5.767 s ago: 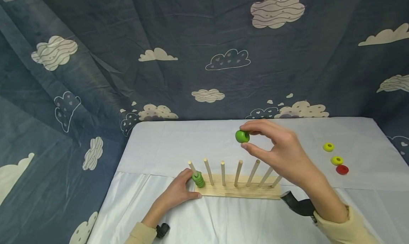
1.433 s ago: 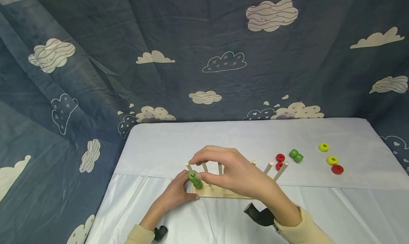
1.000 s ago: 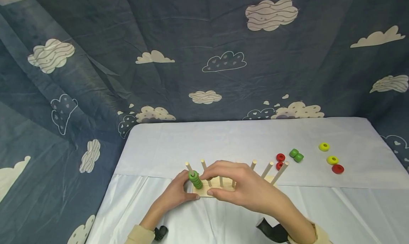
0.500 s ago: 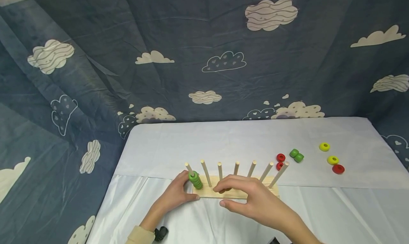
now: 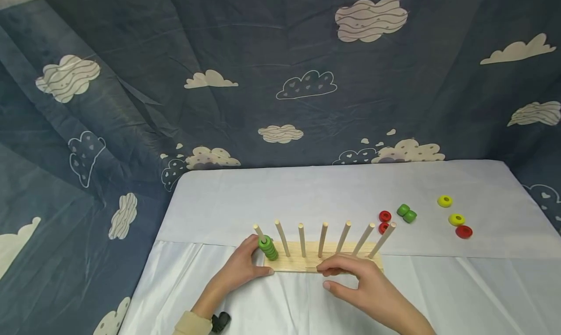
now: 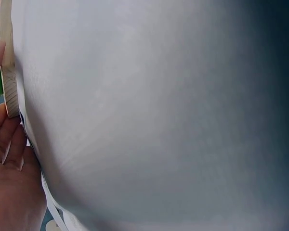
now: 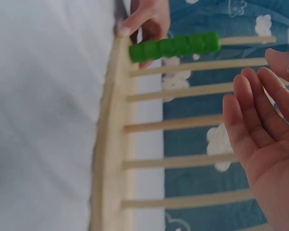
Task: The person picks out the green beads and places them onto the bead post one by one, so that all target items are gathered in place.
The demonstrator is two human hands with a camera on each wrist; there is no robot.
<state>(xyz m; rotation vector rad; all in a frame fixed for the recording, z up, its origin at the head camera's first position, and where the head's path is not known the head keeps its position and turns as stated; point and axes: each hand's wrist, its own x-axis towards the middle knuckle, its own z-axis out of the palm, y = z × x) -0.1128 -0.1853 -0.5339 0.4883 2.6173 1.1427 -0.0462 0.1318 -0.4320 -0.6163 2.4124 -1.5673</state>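
Observation:
A pale wooden peg board [image 5: 302, 264] with a row of upright pegs lies across the white-covered table. Several green beads [image 5: 268, 248] are stacked on its leftmost peg; the other pegs carry none. My left hand [image 5: 238, 269] holds the board's left end, thumb at the front edge and fingers at the side. In the left wrist view the fingers touch the board's end [image 6: 9, 91]. My right hand [image 5: 361, 284] hovers over the front edge, right of centre, its fingers loosely bent and nothing between them. The right wrist view shows the palm [image 7: 274, 159] bare beside the pegs.
Behind the board's right end lie two red beads [image 5: 384, 216] and two green beads [image 5: 409, 216]. Farther right are two yellow beads [image 5: 444, 201] and another red bead [image 5: 463, 232]. A dark cloud-patterned cloth [image 5: 263, 82] hangs behind the table.
Earlier my right hand pinched a green bead in the air, then was at the left peg, where the green stack is now taller. It has since drawn back right and toward me, bare. The left hand stays put.

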